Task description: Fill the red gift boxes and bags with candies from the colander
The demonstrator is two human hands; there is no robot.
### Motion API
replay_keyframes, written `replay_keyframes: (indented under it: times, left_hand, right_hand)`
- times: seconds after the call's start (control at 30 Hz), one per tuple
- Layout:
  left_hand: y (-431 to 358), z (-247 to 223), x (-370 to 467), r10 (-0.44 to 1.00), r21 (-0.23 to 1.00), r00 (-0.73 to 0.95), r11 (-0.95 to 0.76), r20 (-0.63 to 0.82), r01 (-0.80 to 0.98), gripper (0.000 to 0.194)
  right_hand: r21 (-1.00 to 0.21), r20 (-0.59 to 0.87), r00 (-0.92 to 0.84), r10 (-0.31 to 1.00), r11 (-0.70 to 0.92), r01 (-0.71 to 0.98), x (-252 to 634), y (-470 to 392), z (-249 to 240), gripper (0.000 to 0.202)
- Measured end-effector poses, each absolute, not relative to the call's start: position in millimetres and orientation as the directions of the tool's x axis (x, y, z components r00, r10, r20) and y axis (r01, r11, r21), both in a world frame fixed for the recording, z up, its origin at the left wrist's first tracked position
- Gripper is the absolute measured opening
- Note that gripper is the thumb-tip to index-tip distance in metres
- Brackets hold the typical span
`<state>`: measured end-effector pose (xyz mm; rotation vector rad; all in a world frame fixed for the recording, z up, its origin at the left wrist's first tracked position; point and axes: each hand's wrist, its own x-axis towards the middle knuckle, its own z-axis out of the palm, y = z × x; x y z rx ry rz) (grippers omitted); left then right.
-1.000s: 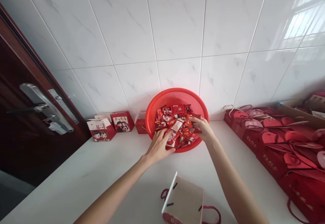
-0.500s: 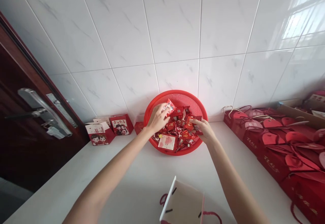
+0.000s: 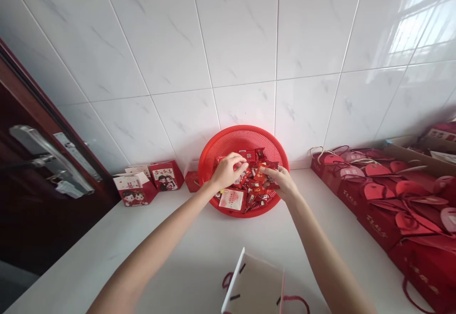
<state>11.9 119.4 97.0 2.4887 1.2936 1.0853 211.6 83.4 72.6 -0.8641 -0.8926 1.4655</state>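
Observation:
A round red basket (image 3: 213, 150) stands against the tiled wall with several red-wrapped sweets (image 3: 254, 188) and a pale printed packet (image 3: 231, 199) inside. Over its left part is my left hand (image 3: 228, 170), fingers curled above the sweets; whatever lies under the fingertips is hidden. My right hand (image 3: 283, 181), at the basket's right side, pinches red-wrapped sweets (image 3: 265, 171) between thumb and fingers. Nearer to me, an open white-lined box (image 3: 254, 285) with dark red cord handles sits on the white counter (image 3: 185, 257).
Two small printed boxes (image 3: 135, 190) (image 3: 166, 176) stand at the left, near a dark door (image 3: 42, 209) with a metal handle. Rows of red gift boxes (image 3: 377, 200) line the right side, with a cardboard box (image 3: 409, 155) behind them.
My left hand has lowered a little to the right, and the red packet it held up no longer shows. My right hand still holds sweets. The view has shifted slightly.

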Motion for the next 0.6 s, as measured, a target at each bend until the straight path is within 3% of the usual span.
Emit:
replay_keyframes:
  times: [0.1,0.2,0.43,0.6]
  left_hand:
    - [99.5,91.2,32.3,0.838,0.704,0.371,-0.54,0.4,0.461,0.032]
    - [90.8,85.0,44.7,0.861,0.835,0.377,-0.461,0.34,0.299,0.032]
    - [89.7,82.8,37.4,0.899,0.886,0.252,-0.412,0.358,0.212,0.033]
    - [85.5,88.1,34.4,0.923,0.907,0.237,-0.354,0.302,0.226,0.041]
  right_hand:
    - [-0.899,-0.025,-0.073,0.997,-0.054,-0.434,207.7,78.9,76.5,0.04]
    - [-0.892,-0.015,-0.059,0.998,-0.04,-0.45,204.4,75.7,79.8,0.042]
    - [-0.842,-0.053,0.014,0.999,-0.037,-0.539,198.5,80.4,76.3,0.034]
    - [-0.865,-0.036,-0.088,0.995,-0.075,-0.495,189.0,70.5,79.1,0.035]
